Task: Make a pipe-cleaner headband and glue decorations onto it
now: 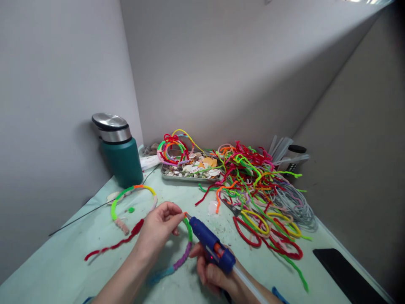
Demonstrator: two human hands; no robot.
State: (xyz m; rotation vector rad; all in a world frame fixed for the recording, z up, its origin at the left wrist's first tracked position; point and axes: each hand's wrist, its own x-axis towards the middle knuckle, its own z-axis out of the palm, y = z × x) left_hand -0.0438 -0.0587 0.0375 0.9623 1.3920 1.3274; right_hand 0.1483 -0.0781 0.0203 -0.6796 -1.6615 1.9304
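Between the thumb and fingers of my left hand (pixel 163 221) is the orange end of a fuzzy pipe cleaner strip (pixel 182 259), which curves down through green, purple and blue. My right hand (pixel 215 270) is wrapped round the handle of a blue glue gun (pixel 207 236); its nozzle meets or nearly meets the orange end. A clear glue stick (pixel 248 283) sticks out of the gun's back. Left of my hands lies a curved pipe cleaner piece (pixel 117 202) in green, orange, yellow and pink. A red pipe cleaner (pixel 118 244) runs under my left wrist. Whether these pieces join is hidden.
A green bottle (pixel 122 162) stands at the back left. A metal tray (pixel 190 179) holds shells, with colourful rings (pixel 173 154) on top. To the right spreads a pipe cleaner pile (pixel 249 169) with scissors (pixel 253 221). A black flat object (pixel 346 272) lies at the right edge.
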